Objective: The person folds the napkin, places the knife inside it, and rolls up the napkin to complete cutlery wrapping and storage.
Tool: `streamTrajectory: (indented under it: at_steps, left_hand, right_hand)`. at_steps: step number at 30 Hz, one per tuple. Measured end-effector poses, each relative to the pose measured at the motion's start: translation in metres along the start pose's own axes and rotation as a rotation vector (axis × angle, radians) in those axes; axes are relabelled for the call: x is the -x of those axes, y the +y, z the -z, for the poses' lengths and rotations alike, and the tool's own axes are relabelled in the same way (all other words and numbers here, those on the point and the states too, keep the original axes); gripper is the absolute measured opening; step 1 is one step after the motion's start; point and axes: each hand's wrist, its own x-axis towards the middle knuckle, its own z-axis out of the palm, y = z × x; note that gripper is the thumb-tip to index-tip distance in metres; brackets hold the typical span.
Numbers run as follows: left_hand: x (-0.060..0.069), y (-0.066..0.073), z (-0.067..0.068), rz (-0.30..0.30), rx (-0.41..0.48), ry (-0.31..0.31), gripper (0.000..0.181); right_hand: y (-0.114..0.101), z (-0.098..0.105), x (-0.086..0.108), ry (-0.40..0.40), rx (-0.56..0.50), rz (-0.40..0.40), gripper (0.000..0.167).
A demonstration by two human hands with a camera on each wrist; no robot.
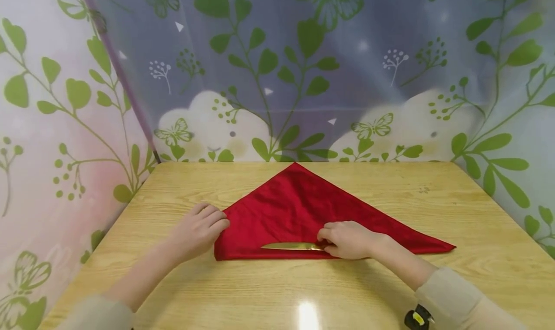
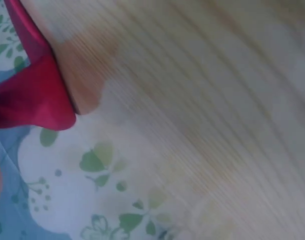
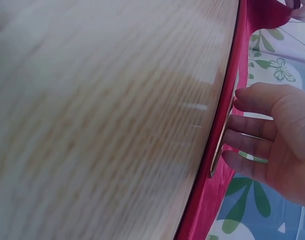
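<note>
A red satin cloth [image 1: 299,202] lies on the wood-grain table [image 1: 260,291] in front of the person, folded into a broad triangle, its peak at the table's far edge and its long side nearest the person. Along that long side rests a gold-coloured table knife [image 1: 284,246], flat on the fabric, blade towards the left and handle under the right hand [image 1: 349,239]. That hand is loosely bent rather than clenched; from the right wrist view I see the thumb and fingertips set against the knife, without wrapping round it. The left hand [image 1: 204,226] is at the cloth's left end, fingers curled over and pinching the edge, and the fabric there stands up a little off the tabletop. Over to the right, the cloth's other end tapers to a flat point. Pale sleeves [image 1: 451,294] cover the forearms, with a black device [image 1: 418,317] by the right cuff. Behind the table hangs a leaf-and-butterfly patterned curtain [image 1: 368,70], bluish in the middle
</note>
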Motion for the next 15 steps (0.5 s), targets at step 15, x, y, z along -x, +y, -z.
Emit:
streamTrajectory:
  at_steps: [15]
  left_hand:
    - [-0.044,0.022,-0.025,0.353,0.529,-0.125,0.025]
  right_hand:
    - [0.000,-0.003,0.000,0.022,0.038,0.001,0.011]
